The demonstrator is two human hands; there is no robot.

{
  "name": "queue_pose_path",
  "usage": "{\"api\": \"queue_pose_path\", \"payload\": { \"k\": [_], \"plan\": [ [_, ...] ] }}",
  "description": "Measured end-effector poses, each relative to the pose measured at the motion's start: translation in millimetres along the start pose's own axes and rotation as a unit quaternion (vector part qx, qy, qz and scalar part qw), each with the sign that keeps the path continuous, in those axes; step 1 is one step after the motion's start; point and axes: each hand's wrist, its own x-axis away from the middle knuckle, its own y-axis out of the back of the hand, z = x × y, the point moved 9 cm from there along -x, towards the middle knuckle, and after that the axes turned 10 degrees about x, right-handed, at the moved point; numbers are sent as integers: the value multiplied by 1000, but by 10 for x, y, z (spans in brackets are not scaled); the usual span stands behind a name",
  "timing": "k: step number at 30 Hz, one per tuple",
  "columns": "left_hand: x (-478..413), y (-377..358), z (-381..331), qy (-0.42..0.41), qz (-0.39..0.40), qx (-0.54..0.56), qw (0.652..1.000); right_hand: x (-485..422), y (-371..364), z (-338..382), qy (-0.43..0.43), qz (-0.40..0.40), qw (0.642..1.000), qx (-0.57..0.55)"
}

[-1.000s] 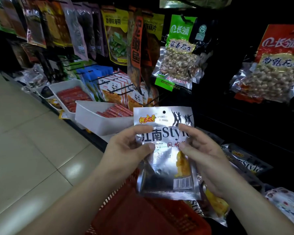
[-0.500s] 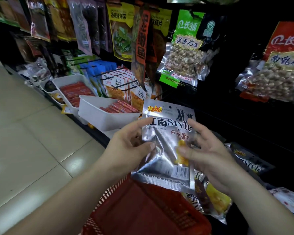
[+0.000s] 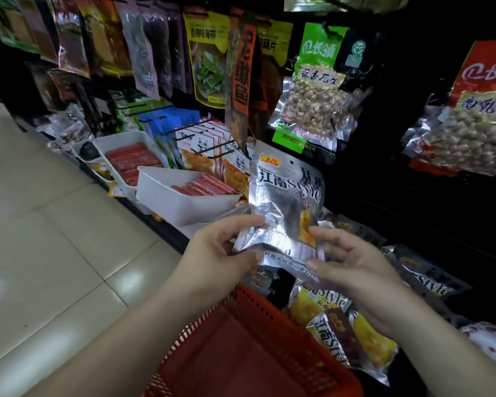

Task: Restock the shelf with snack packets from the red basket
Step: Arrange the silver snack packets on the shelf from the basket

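Just above the near red perforated plastic basket (image 3: 241, 353), the left hand (image 3: 221, 253) pinches the lower left corner of a crinkled silver foil snack packet (image 3: 287, 202) between thumb and forefinger. The right hand (image 3: 352, 265) grasps its lower right edge with curled fingers. The packet stands upright, leaning left, with its printed front toward the camera. Both forearms reach forward, palms facing each other. Beyond, matching silver packets (image 3: 424, 282) lie on the dark shelf (image 3: 161, 227), and white plastic tubs (image 3: 184, 207) of red sausages sit farther left.

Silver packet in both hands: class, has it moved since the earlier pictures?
Yes. The silver packet has risen: its top now reaches the lower edge of the green peanut bag, where a gap showed before.
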Motion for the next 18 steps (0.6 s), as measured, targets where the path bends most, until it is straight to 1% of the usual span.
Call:
{"api": "queue_pose_path", "payload": {
  "k": [4, 6, 8, 11, 13, 14, 15, 16, 17, 18],
  "plan": [
    [8, -47, -49, -5, 24, -30, 999, 7, 32, 38, 18, -39, 998, 36],
    [11, 3, -141, -21, -3, -38, 999, 10, 32, 94, 38, -32, 998, 33],
    [26, 81, -215, -35, -49, 3, 998, 20, -4, 134, 52, -6, 998, 19],
    [26, 83, -204, -7, -82, 117, 990, 63, -134, 156, 60, 48, 997, 25],
    [25, 82, -180, 1, -91, 129, 987, 87, -188, 147, 53, 47, 996, 63],
    [24, 91, -189, -6, -94, 114, 989, 91, -165, 157, 49, 19, 994, 93],
    [26, 88, -220, -21, -94, 74, 993, 92, -98, 178, 46, -23, 990, 129],
    [30, 64, -271, -46, -88, 5, 995, 103, -29, 223, 48, -63, 984, 160],
    [49, 10, -342, -80, -75, -82, 991, 126, 10, 285, 58, -87, 979, 175],
    [85, -89, -413, -124, -53, -163, 977, 156, 6, 359, 71, -91, 979, 171]
  ]
}}
